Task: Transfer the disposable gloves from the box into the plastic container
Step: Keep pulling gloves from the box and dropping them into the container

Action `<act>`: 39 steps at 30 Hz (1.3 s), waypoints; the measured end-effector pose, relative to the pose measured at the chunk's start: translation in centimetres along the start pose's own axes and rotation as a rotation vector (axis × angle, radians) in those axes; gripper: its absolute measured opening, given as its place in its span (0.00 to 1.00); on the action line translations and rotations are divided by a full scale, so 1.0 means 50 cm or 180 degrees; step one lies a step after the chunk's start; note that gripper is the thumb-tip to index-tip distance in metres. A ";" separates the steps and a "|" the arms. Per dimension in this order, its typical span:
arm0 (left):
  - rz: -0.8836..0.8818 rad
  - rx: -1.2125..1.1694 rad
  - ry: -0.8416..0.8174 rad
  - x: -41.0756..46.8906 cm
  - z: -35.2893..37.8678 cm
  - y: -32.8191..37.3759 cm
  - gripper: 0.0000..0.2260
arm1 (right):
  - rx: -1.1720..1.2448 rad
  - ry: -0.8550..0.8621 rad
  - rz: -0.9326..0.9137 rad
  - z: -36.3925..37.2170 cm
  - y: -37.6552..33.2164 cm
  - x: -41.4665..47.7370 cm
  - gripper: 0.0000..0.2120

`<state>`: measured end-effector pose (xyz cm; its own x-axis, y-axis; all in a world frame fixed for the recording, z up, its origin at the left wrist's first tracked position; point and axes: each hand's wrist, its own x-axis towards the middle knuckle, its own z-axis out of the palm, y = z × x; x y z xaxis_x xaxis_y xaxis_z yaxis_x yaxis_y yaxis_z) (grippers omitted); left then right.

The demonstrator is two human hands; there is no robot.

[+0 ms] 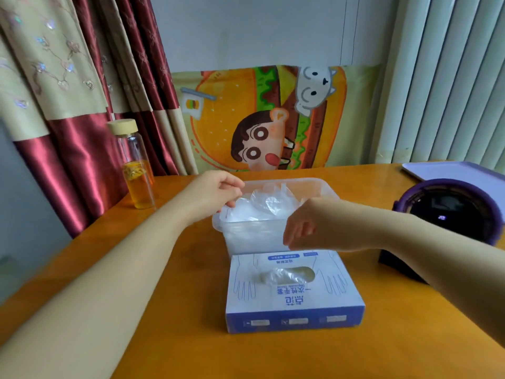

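Orange worktop [164, 310], cartoon cloth [246, 119] behind. Left hand [216, 192] pinched gloves [262, 209] piled in plastic container [251, 239] between hands. Right hand [308, 228] loose, empty, just above box [295, 296]. Risk: clingy film trailing back out with left hand; light container sliding.

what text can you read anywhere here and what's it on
"一次性手套": blue print on top of the glove box, upside down to the camera.
Two larger blue characters nearer the camera: likely a brand, not surely readable.
Small Latin line by the cutout, blue labels at the far edge, three white labels on the front side: too blurred.
Glowing mark on the purple device: unreadable.
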<state>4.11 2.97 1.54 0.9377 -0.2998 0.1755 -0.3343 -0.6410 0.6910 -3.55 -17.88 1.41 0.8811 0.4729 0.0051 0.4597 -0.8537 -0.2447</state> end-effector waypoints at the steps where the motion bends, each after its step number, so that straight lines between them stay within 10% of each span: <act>1: 0.0107 -0.0088 -0.0019 -0.019 0.010 0.001 0.07 | -0.0036 -0.0225 0.0068 0.019 0.002 -0.005 0.10; 9: 0.0355 0.0812 -0.1059 -0.130 0.139 -0.033 0.18 | 0.0484 -0.0006 0.0547 0.154 0.029 0.003 0.10; 26: 0.0448 0.0443 0.0079 -0.157 0.217 -0.082 0.16 | 0.1486 0.1448 0.0579 0.214 0.058 -0.019 0.05; 39: 0.0434 0.0211 0.0025 -0.156 0.216 -0.074 0.06 | 0.1541 0.1072 0.0588 0.209 0.044 -0.019 0.07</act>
<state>-2.97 0.05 -9.98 0.8838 -0.3820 0.2701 -0.4639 -0.6401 0.6125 -4.53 -17.92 -9.28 0.9644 0.1643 0.2072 0.2629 -0.6817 -0.6828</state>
